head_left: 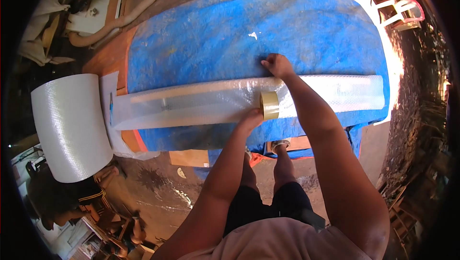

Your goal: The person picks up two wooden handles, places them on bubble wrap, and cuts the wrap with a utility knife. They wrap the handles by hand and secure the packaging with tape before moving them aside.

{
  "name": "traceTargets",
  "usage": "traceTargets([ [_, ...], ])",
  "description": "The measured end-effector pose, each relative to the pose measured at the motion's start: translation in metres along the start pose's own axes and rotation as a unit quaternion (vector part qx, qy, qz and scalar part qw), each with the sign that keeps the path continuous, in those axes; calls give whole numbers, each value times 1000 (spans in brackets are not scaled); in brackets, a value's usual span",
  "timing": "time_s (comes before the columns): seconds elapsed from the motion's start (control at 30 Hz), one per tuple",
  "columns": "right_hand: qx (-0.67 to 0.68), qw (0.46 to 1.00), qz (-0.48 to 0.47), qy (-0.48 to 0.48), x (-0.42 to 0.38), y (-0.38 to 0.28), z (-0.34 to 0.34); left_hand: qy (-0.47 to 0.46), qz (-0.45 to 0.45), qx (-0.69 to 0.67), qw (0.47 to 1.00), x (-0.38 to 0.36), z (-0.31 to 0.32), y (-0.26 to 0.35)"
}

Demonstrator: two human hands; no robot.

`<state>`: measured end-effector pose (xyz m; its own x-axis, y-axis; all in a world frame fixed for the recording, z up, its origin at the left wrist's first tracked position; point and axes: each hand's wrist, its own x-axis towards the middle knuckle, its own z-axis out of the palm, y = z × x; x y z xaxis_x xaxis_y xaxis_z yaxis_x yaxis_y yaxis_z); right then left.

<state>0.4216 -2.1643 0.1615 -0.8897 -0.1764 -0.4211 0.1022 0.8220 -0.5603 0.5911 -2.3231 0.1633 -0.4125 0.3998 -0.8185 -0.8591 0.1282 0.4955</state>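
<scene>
A long bundle in clear bubble wrap (201, 99) lies across the blue tarp (206, 35), with pale tan strips showing through the plastic. My left hand (251, 119) grips a wide roll of packing tape (270, 105) from its left side, over the middle of the bundle. Beyond the bundle's far edge, my right hand (279, 65) is closed with its fingers curled and thumb side toward the left. What those fingers pinch, if anything, cannot be made out. My right forearm crosses over the wrap.
A big roll of bubble wrap (72, 126) stands at the left end, its sheet running toward the bundle. Behind it a person (91, 188) is partly visible. A thick hose (139, 16) curves at the back left. Stacked chairs (402, 8) are at the far right.
</scene>
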Motion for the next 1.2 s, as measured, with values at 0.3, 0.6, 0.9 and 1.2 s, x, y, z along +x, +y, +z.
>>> traceTargets([
  [0.3, 214, 964, -43, 152, -104, -20, -5, -9, -1, 10, 1000, -2, 0, 3],
  [0.6, 452, 880, -76, 127, -203, -8, 64, -16, 52, -18, 998, -23, 11, 14],
  [0.9, 549, 825, -64, 115, -198, -24, 61, 247, 284, 52, 925, -8, 36, -54],
  [1.2, 520, 842, -59, 131, -193, -27, 58, 369, 238, -404, 802, 26, 71, -62],
])
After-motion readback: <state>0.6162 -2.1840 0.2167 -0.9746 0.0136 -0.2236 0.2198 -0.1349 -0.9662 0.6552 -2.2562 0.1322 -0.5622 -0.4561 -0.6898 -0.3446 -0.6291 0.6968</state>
